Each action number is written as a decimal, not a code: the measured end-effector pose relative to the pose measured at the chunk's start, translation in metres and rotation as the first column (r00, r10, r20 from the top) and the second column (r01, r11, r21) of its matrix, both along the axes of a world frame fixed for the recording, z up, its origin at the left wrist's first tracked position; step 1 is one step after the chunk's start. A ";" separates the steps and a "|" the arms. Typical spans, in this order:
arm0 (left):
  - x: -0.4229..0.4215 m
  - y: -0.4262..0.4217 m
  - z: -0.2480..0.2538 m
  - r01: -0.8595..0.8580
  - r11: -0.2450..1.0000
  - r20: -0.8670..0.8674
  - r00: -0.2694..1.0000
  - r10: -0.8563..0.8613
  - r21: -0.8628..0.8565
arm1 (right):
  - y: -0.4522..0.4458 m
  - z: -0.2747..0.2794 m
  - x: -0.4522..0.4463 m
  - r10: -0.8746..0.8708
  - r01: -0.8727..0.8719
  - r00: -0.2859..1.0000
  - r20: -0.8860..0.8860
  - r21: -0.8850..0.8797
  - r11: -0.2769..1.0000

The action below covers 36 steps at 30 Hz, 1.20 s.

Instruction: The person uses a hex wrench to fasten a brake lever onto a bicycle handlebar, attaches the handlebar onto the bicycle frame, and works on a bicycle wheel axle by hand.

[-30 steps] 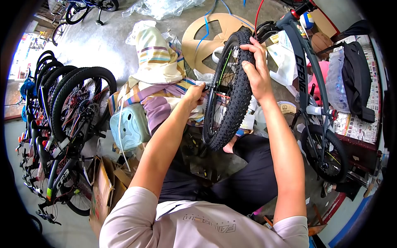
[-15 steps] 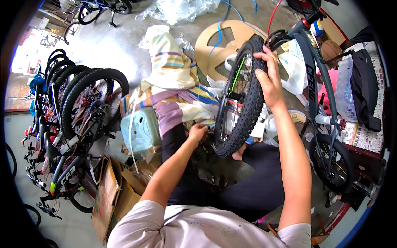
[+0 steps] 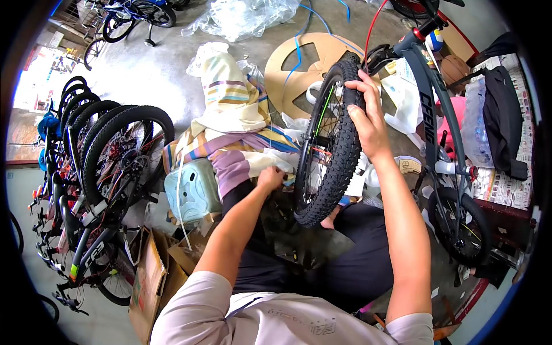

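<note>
A bicycle wheel [image 3: 330,155] with a knobby black tire stands tilted in front of me, its spokes facing left. My right hand [image 3: 371,118] grips the upper right of the tire, thumb and fingers on the tread. To the left of the wheel, my left hand [image 3: 272,177] is closed at about hub height. Whatever its fingers hold is hidden. A striped cloth [image 3: 230,164] lies over my leg just behind that hand. Beyond the wheel lies a round cardboard disc [image 3: 282,60] with cut-outs.
Several bicycles [image 3: 95,190] stand in a row at left, beside a cardboard box [image 3: 152,276]. A light-blue plastic seat [image 3: 192,187] sits near my left knee. At right are a dark bicycle frame [image 3: 428,98] and a newspaper-covered bench [image 3: 506,187]. Clear plastic wrap [image 3: 241,17] lies behind.
My left hand has shifted slightly left and stays closed. The wheel has tilted a little more upright, with my right hand still on its tire. The camera view has shifted slightly.
</note>
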<state>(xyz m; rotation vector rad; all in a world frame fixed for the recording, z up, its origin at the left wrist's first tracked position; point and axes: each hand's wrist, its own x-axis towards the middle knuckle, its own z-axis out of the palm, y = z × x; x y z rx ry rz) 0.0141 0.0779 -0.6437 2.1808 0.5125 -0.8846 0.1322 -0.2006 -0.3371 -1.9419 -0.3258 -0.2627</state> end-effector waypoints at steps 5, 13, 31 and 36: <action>0.087 -0.004 0.061 0.041 0.999 0.192 0.980 -0.047 0.035 | -0.001 -0.001 0.000 -0.002 0.002 1.000 0.015 -0.017 1.000; 0.125 -0.012 0.071 0.080 0.991 0.473 0.873 -0.120 0.103 | 0.003 0.003 -0.001 -0.019 0.019 1.000 -0.020 0.017 1.000; 0.100 -0.125 0.362 0.183 0.970 0.845 0.482 -0.231 0.161 | 0.006 -0.002 0.017 0.256 -0.030 0.923 -0.288 0.609 0.792; 0.123 -0.122 0.353 0.136 0.863 0.672 0.573 -0.470 0.487 | -0.022 -0.055 0.021 -0.028 0.097 0.824 -0.566 0.092 0.991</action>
